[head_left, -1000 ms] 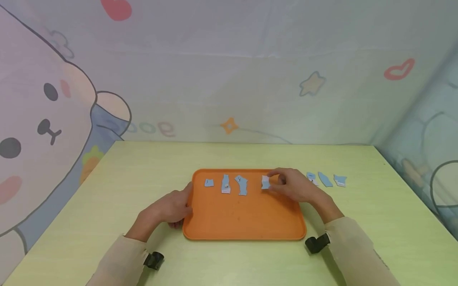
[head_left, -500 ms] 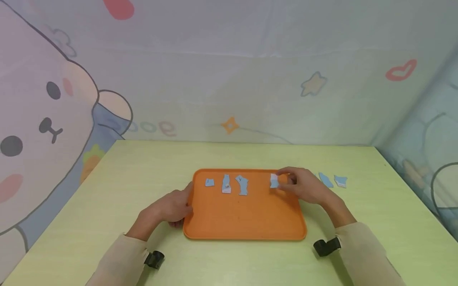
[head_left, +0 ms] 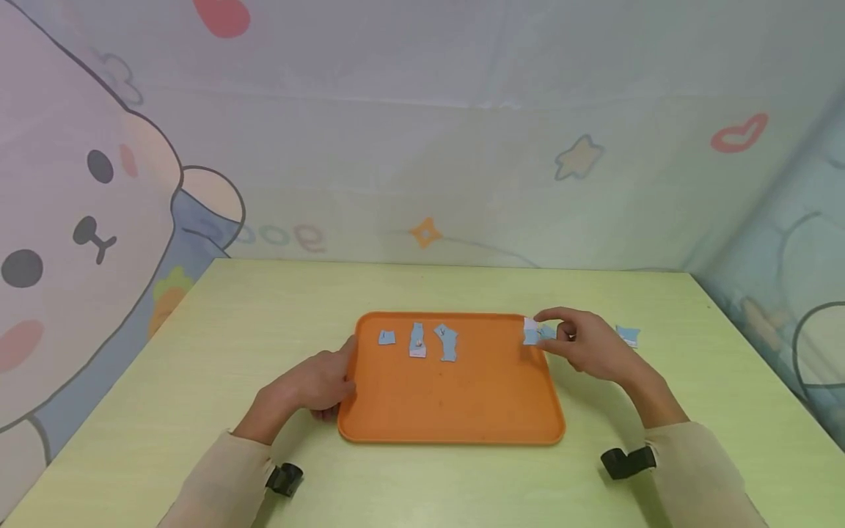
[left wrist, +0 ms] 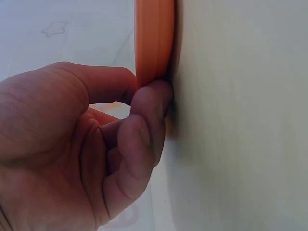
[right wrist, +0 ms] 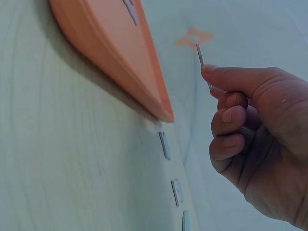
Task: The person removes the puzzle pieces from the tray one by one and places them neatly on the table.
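My right hand [head_left: 594,346] pinches a thin, flat blue-and-white puzzle piece [head_left: 530,331] between thumb and finger, above the tray's far right corner. In the right wrist view that piece [right wrist: 201,57] is seen edge-on, raised off the table. My left hand [head_left: 321,379] grips the left rim of the orange tray [head_left: 442,411]; the left wrist view has the fingers curled at the tray's edge [left wrist: 155,43]. Inside the tray lie a small blue piece [head_left: 386,337], a blue-and-white piece [head_left: 417,341] and a forked blue piece [head_left: 447,342].
Beyond the tray's right end, several more pieces lie on the table, among them a blue piece [right wrist: 165,145] and a blue-and-white one [head_left: 628,336]. My right hand partly hides this row in the head view. A printed cloth [head_left: 462,176] hangs behind the table [head_left: 284,293].
My right hand has moved rightward with the pinched piece, from over the tray's inside to its right rim. My left hand and the tray have stayed in place.
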### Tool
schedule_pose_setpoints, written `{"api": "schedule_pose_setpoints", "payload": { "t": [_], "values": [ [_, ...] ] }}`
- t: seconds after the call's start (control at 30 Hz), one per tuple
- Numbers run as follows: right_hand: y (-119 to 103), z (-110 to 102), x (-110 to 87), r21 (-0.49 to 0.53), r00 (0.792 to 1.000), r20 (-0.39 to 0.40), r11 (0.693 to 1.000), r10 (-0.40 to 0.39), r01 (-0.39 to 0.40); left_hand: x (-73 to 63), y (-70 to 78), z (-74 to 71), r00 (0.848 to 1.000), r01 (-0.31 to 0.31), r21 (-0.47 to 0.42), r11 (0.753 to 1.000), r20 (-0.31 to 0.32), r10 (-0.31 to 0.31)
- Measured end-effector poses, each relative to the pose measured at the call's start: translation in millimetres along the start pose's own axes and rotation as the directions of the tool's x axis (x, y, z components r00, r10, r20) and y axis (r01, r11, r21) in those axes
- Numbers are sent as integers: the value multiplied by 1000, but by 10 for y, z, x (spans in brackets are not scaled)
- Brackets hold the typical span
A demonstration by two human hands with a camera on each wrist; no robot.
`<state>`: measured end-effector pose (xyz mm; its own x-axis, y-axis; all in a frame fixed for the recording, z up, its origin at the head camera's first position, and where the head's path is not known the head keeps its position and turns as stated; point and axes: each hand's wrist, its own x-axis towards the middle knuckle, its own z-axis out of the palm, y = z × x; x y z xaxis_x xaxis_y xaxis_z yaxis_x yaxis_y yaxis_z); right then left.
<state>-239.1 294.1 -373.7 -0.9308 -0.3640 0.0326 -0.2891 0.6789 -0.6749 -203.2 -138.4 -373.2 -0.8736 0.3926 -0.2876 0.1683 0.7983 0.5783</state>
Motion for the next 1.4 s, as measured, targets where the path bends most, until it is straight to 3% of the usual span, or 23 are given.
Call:
{"api": "schedule_pose_setpoints", "payload": {
  "t": [0.53,0.8,1.4],
  "values": [
    [327,-169,-198,40,999,28,999,18,-19,-16,14,-2,1000,19,-19,1000,5,-19],
    [437,-180,-231,63,993,119,998,21,-29,-15,9,-3,1000,5,-35,999,11,-5],
    [486,-120,-235,91,982,186,994,36,-54,-17,3,-11,1000,-18,-43,999,15,19]
  ]
}}
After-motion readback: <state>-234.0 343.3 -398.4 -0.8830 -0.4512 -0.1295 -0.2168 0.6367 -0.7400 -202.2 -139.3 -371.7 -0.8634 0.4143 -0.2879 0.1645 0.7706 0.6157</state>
